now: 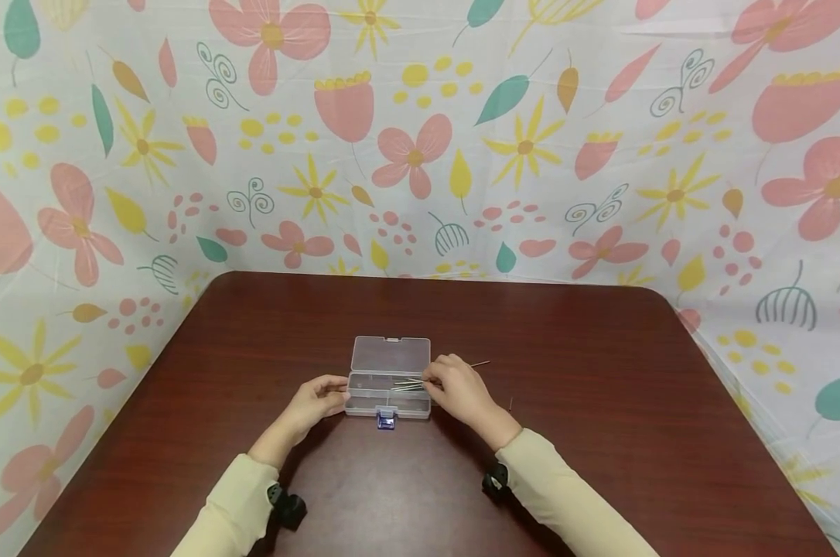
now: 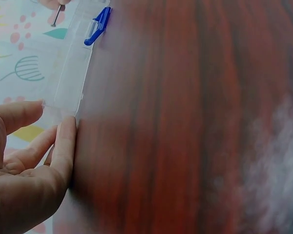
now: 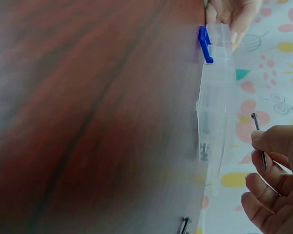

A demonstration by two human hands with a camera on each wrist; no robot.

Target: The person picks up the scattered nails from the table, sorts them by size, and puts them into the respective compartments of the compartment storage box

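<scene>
- One slim, silver metal nail [image 3: 257, 124] with a small head is pinched by the right hand's [image 1: 462, 391] fingers.
- The left end of one clear, rectangular plastic box [image 1: 364, 404] is gripped by the left hand [image 1: 313, 404].
- More nails are seen at the box's rear compartment, beside the right fingers; their count cannot be told.
- One blue latch [image 1: 386, 420] is borne in front.
- Behind the right hand, one nail is seen on the dark red-brown wooden worktop [image 1: 601, 387].
</scene>
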